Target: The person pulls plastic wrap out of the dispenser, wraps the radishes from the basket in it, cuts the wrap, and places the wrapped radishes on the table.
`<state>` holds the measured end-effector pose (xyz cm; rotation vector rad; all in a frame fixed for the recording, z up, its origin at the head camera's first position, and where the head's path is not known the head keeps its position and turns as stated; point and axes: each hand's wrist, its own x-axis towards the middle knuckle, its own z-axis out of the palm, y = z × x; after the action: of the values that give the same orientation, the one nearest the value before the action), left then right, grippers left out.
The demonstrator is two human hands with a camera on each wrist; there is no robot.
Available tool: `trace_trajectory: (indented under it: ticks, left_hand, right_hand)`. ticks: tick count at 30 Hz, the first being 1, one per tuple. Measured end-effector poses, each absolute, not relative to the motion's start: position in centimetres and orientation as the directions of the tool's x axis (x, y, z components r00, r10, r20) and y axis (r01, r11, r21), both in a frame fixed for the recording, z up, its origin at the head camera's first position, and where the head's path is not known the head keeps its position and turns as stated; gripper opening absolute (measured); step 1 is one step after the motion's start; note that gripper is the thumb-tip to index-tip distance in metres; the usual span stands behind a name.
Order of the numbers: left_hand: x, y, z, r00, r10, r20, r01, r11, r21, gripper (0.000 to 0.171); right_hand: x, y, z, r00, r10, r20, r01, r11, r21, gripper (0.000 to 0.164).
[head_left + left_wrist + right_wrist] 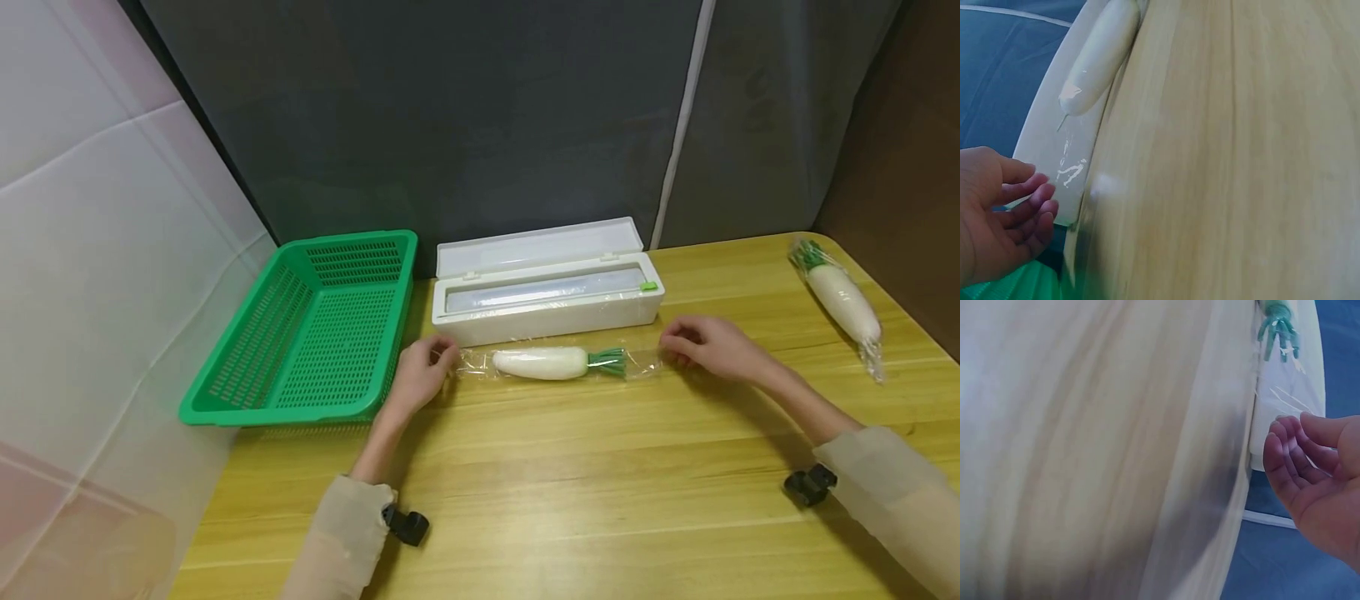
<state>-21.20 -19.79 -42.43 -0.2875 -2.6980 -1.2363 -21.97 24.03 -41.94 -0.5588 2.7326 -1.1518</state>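
A white radish (542,363) with cut green stems lies sideways in clear plastic wrap, in front of a white cling film box (555,315). My left hand (424,372) pinches the film's left end, past the radish's tip. At the stem side, my right hand (708,350) pinches the other end between thumb and fingers. The film (474,363) stretches between both hands around the radish. In the left wrist view the radish (1099,59) shows its pale root end beyond my fingertips. The right wrist view shows the green stems (1279,334) past my right fingers.
A green plastic basket (337,350) stands to the left, close by my left hand. The film box's lid (540,246) is raised at the back. Another wrapped radish (843,300) lies at the table's right edge. A dark partition (465,125) rises behind the table (570,483).
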Motion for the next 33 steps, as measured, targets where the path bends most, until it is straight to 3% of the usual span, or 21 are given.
trace_trajectory:
  ticks: [11, 18, 33]
  left_hand:
    - [-21.6, -18.4, -41.8, -0.926, 0.114, 0.36, 0.352, 0.607, 0.713, 0.011]
    - [-22.0, -17.3, -41.6, -0.893, 0.131, 0.431, 0.422, 0.577, 0.699, 0.009]
    - [-22.7, -13.7, -40.1, -0.892, 0.186, 0.412, 0.446, 0.509, 0.736, 0.013]
  right_hand:
    - [-22.6, 25.4, -40.0, -0.951, -0.262, 0.164, -0.299, 0.644, -0.704, 0.024]
    - [-22.9, 25.9, -39.3, -0.958, -0.223, 0.178, -0.283, 0.665, -0.691, 0.038]
    - [-24.0, 25.2, -39.3, -0.948, -0.261, 0.182, -0.312, 0.653, -0.69, 0.05]
